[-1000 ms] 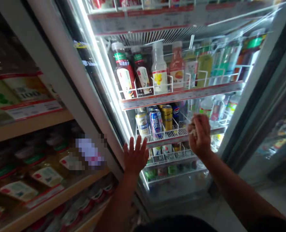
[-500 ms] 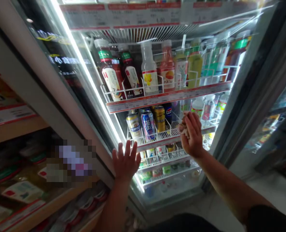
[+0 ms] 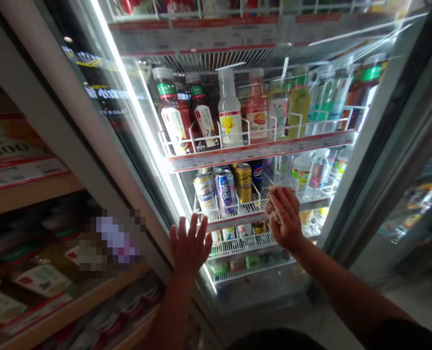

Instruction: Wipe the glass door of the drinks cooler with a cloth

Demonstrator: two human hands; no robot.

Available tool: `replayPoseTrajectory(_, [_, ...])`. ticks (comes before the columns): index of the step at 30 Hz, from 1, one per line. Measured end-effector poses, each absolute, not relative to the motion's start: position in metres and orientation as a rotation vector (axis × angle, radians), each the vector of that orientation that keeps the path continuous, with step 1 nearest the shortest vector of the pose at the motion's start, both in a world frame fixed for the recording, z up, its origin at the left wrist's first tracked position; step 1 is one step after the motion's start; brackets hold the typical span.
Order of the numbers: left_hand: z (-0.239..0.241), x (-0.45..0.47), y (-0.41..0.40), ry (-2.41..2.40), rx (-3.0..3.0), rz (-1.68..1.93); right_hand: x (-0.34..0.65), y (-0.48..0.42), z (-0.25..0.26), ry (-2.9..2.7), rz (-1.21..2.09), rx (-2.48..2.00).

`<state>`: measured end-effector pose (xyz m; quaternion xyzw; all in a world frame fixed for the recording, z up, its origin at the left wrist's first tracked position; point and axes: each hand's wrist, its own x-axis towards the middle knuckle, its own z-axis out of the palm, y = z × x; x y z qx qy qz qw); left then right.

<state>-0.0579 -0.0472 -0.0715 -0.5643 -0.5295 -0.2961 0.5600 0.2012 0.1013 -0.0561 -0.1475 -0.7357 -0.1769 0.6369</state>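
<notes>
My right hand [image 3: 288,226] has its fingers curled over a crumpled, pale brownish cloth [image 3: 271,208]. Hand and cloth appear in front of the lower shelves of a lit drinks cooler, just right of the cans. My left hand [image 3: 190,243] is raised with its fingers spread and nothing in it, by the bright light strip [image 3: 172,194] at the cooler's left side. Whether its palm touches glass I cannot tell. Behind the hands stand a white and yellow can [image 3: 204,192], a blue can [image 3: 226,192] and a gold can [image 3: 244,182].
Juice bottles, among them a clear one with a yellow label [image 3: 231,109], fill the wire shelf above, behind a price strip [image 3: 259,151]. A dark door frame [image 3: 379,116] bounds the right. At left, a wooden shelf [image 3: 29,194] carries more bottles.
My right hand with the cloth has moved down and slightly left across the cooler front. My left hand stays nearly in place. The view has shifted a little.
</notes>
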Motion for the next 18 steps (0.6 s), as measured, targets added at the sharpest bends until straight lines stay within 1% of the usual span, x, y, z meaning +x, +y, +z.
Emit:
replayPoseTrajectory(4, [-0.073, -0.060, -0.047, -1.268, -1.336, -0.696, 0.202, 0.095, -0.069, -1.844, -0.463, -0.264])
replayPoseTrajectory(9, [-0.077, -0.063, -0.047, -1.283, -1.309, -0.678, 0.216, 0.109, -0.046, -1.678, -0.367, -0.352])
replayPoseTrajectory(15, [-0.077, -0.065, -0.046, -1.259, -1.306, -0.649, 0.218, 0.107, -0.065, -1.761, -0.406, -0.333])
replayPoseTrajectory(18, [-0.076, -0.065, -0.046, -1.246, -1.300, -0.643, 0.219, 0.108, -0.054, -1.754, -0.372, -0.330])
